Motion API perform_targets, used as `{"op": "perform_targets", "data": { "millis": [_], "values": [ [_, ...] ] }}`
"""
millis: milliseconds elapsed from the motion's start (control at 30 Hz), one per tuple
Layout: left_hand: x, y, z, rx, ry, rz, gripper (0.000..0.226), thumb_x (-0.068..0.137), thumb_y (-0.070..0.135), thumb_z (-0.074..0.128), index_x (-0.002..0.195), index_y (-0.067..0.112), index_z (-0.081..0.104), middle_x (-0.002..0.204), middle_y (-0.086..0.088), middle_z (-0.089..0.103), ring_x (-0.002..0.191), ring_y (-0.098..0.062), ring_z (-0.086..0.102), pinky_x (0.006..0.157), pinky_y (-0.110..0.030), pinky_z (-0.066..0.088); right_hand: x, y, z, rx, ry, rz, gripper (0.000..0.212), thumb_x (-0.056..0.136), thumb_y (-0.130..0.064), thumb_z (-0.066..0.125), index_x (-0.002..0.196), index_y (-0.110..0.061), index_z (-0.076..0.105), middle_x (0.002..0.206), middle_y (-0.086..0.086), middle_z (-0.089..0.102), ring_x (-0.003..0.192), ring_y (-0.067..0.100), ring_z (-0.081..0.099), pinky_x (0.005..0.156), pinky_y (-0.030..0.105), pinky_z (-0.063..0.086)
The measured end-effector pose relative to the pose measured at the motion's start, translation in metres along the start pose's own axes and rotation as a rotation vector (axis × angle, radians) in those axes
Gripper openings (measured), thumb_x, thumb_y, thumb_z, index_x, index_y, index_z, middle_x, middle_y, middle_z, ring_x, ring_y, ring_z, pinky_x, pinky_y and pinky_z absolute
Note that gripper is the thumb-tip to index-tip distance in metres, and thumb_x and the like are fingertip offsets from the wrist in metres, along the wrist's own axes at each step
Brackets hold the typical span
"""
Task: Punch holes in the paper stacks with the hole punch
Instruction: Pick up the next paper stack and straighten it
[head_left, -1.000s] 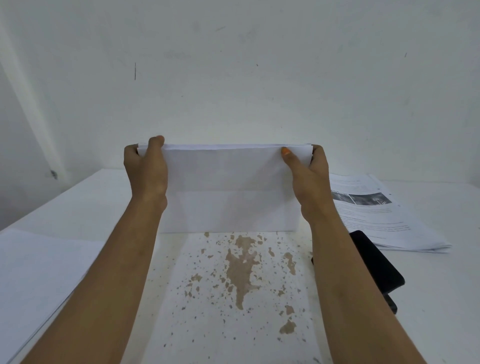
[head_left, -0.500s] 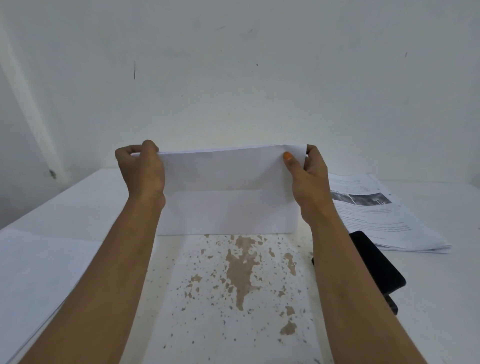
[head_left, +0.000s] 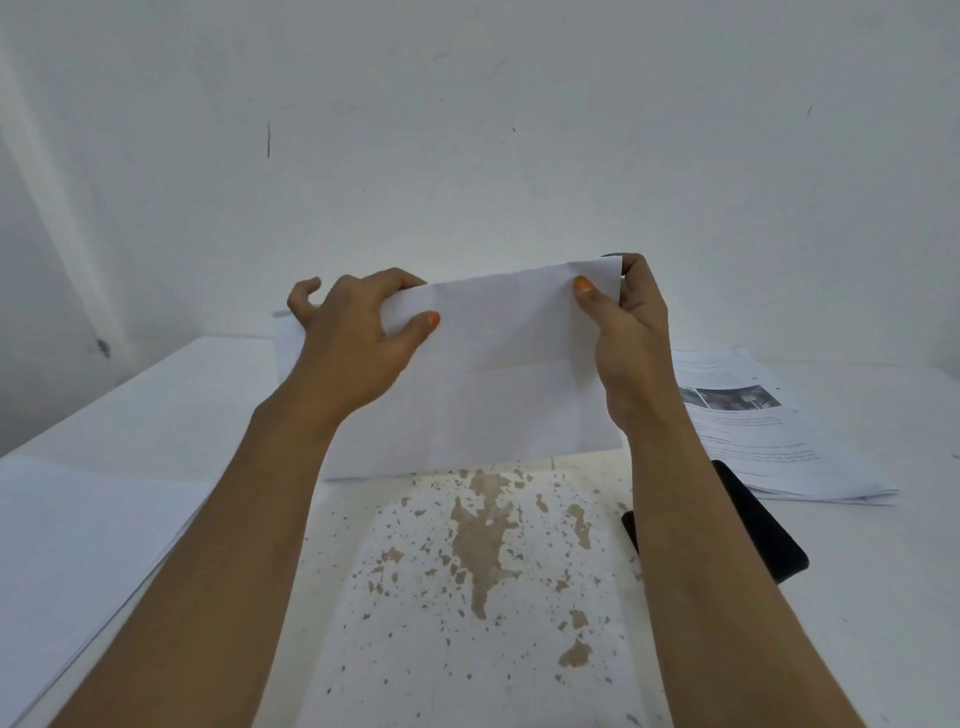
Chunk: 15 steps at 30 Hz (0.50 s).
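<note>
1. Your two hands hold a white paper stack on edge above the table, its long axis running left to right across the view and its broad face turned toward you.
2. The stack's top edge slopes: it is higher at the right end and lower at the left. The bottom edge sits at or just above the table top; I cannot tell whether it touches.
3. Your right hand grips the stack's upper right corner, with the thumb on the near face and the fingers curled behind the paper.
4. Your left hand holds the top edge toward the left. The thumb presses the near face and some fingers curl over the top edge. The outer fingers are bent and lifted free of the paper.
5. The left end of the stack juts out past your left hand, so that hand sits inboard of the corner.
6. A black object, likely the hole punch, lies on the table to the right, partly hidden behind your right forearm. It is apart from the held stack.
7. A printed paper stack lies flat at the far right of the table, just beyond the black object.
8. Another stack of plain sheets lies flat at the near left, under your left forearm.
9. The table top in front of you is white with brown chipped patches, directly below the held stack.
</note>
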<state>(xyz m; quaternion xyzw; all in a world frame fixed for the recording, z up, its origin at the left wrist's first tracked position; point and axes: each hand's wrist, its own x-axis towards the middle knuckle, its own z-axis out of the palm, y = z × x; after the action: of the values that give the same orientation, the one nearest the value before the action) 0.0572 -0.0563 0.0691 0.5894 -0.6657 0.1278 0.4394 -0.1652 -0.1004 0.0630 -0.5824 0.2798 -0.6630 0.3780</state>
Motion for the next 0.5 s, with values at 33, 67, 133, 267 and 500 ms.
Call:
{"op": "perform_targets", "data": {
  "millis": [33, 67, 133, 267, 500],
  "values": [
    [0.0008, 0.0, -0.0001, -0.015, -0.002, 0.001, 0.011, 0.09, 0.044, 0.058, 0.098, 0.037, 0.056, 0.09, 0.016, 0.06, 0.097, -0.003, 0.052, 0.107, -0.041, 0.01, 0.0001, 0.0001, -0.0001, 0.011, 0.011, 0.009, 0.013, 0.096, -0.011, 0.055, 0.09, -0.022, 0.051, 0.084, -0.007, 0.059, 0.065, 0.0, 0.056, 0.053, 0.012, 0.044],
    [0.0011, 0.0002, 0.0, -0.034, -0.001, 0.001, 0.007, 0.091, 0.042, 0.058, 0.095, 0.038, 0.055, 0.085, 0.017, 0.059, 0.09, 0.005, 0.049, 0.105, -0.04, 0.013, 0.0006, 0.0003, -0.0002, 0.019, 0.022, 0.016, 0.013, 0.095, -0.011, 0.055, 0.091, -0.022, 0.051, 0.084, -0.006, 0.059, 0.064, 0.0, 0.057, 0.053, 0.012, 0.044],
    [0.0012, 0.0013, -0.0006, -0.092, 0.009, -0.014, 0.005, 0.09, 0.04, 0.061, 0.09, 0.037, 0.057, 0.08, 0.022, 0.058, 0.085, 0.01, 0.048, 0.1, -0.038, 0.021, 0.0019, 0.0007, -0.0001, 0.004, 0.034, 0.025, 0.009, 0.095, -0.012, 0.056, 0.095, -0.019, 0.053, 0.085, -0.005, 0.059, 0.064, 0.0, 0.057, 0.053, 0.013, 0.044],
    [0.002, 0.0044, -0.0003, -0.128, 0.062, -0.054, 0.005, 0.088, 0.036, 0.064, 0.086, 0.033, 0.06, 0.083, 0.017, 0.063, 0.086, -0.012, 0.057, 0.093, -0.034, 0.026, 0.0033, 0.0025, 0.0003, -0.124, 0.061, 0.113, 0.033, 0.093, -0.026, 0.062, 0.122, -0.034, 0.05, 0.11, -0.006, 0.058, 0.103, 0.008, 0.057, 0.077, 0.025, 0.05],
    [0.0036, 0.0059, -0.0013, -0.326, 0.147, -0.243, 0.009, 0.087, 0.033, 0.066, 0.086, 0.024, 0.064, 0.083, 0.011, 0.067, 0.085, -0.019, 0.063, 0.091, -0.051, 0.046, 0.0031, 0.0065, -0.0003, -0.312, 0.124, 0.313, 0.092, 0.083, -0.034, 0.073, 0.148, -0.038, 0.009, 0.153, 0.004, 0.022, 0.137, 0.029, 0.029, 0.111, 0.053, 0.028]
  ]
}}
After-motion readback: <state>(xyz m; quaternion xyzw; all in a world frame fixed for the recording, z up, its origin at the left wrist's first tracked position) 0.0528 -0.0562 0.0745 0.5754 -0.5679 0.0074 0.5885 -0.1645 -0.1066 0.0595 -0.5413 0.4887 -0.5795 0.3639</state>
